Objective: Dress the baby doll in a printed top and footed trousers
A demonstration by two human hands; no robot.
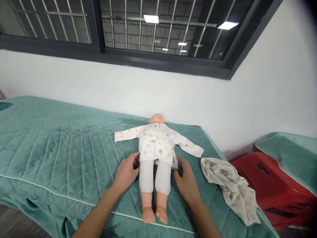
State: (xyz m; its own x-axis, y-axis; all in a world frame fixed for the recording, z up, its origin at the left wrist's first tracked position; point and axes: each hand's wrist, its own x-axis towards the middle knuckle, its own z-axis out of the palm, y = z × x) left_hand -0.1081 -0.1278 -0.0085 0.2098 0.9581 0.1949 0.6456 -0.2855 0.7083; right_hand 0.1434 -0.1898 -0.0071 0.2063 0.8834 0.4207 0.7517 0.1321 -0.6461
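Note:
A baby doll (148,213) lies on its back, head toward the wall and feet toward me. It wears a white patterned baby shirt (155,140), sleeves spread to both sides, and white covers its upper legs. My left hand (126,172) is at the shirt's left lower edge, fingers curled and closed at the hem, with a gap behind the fingertips. At the opposite side, my right hand (186,180) pinches the loose corner of the hem between thumb and fingers. The exact contact of the left fingertips is partly hidden.
A crumpled white patterned cloth (231,188) lies to the right on the green quilted cover (81,158). Beyond that edge stands a red plastic chair (267,178) with green fabric (294,155) over it. Behind are a white wall (104,86) and a barred window (160,29).

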